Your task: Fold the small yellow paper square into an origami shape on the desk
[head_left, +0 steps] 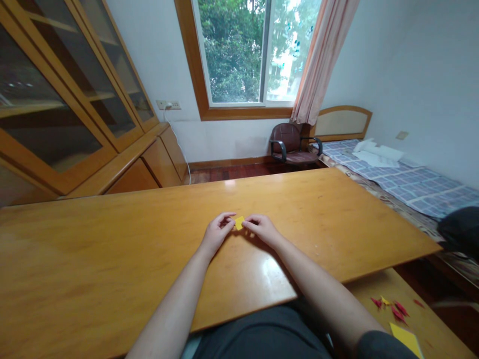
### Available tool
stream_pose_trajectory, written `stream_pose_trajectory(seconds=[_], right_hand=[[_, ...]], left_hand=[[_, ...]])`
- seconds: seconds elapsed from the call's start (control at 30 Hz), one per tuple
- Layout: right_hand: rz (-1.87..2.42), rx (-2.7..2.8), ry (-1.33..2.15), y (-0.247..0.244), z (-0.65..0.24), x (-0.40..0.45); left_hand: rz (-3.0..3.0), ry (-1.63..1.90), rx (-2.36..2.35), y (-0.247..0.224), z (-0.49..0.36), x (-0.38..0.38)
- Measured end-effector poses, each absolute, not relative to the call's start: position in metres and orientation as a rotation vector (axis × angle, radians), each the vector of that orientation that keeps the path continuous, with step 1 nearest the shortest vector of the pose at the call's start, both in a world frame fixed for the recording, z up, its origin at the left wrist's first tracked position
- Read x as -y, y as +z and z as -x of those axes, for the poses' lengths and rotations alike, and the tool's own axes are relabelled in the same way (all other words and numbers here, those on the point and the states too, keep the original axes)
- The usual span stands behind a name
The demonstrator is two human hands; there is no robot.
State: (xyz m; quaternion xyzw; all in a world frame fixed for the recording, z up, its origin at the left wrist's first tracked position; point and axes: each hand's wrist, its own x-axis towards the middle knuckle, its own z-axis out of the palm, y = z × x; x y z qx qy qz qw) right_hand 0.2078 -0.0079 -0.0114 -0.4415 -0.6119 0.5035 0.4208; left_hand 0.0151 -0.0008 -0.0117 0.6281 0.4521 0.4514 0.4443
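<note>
A small piece of yellow paper (239,223) is held just above the wooden table (142,249), between my two hands. My left hand (218,230) pinches its left edge with thumb and fingertips. On the opposite side, my right hand (262,228) grips the right edge between thumb and index finger. The paper looks roughly square; any fold lines are too small to make out.
Right of my lap, a lower wooden surface (374,284) carries several small red folded paper pieces (399,313), a yellow one (385,301) and a yellow sheet (406,339). Beyond the table stand a chair (292,142), a bed (404,184) and a glass-door cabinet (112,144).
</note>
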Motion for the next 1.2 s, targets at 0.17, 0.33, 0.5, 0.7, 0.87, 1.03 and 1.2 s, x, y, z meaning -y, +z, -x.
stream_pose_trajectory(seconds=[0.17,0.33,0.5,0.7,0.87,1.03,1.2], right_hand=[[1.071,1.472,1.312,-0.014,-0.208,0.006],[1.064,1.491,1.296,-0.014,-0.209,0.006],[1.084,1.535,1.249,-0.011,-0.209,0.007],[1.099,1.595,1.225,-0.008,-0.209,0.009],[1.085,1.613,1.234,-0.012,-0.208,0.007],[1.069,1.533,1.097,-0.018,-0.207,0.002],[1.034,1.637,0.939,-0.017,-0.209,0.001]], left_hand=[[-1.61,1.08,-1.096,-0.013,-0.016,0.002],[-1.723,1.011,-1.128,-0.011,-0.016,0.004],[-1.723,1.017,-1.161,-0.01,-0.016,0.004],[-1.684,1.06,-1.124,-0.014,-0.014,0.002],[-1.673,1.09,-1.142,-0.013,-0.014,0.002],[-1.68,1.077,-1.145,-0.009,-0.017,0.006],[-1.965,1.068,-1.155,-0.001,-0.021,0.009]])
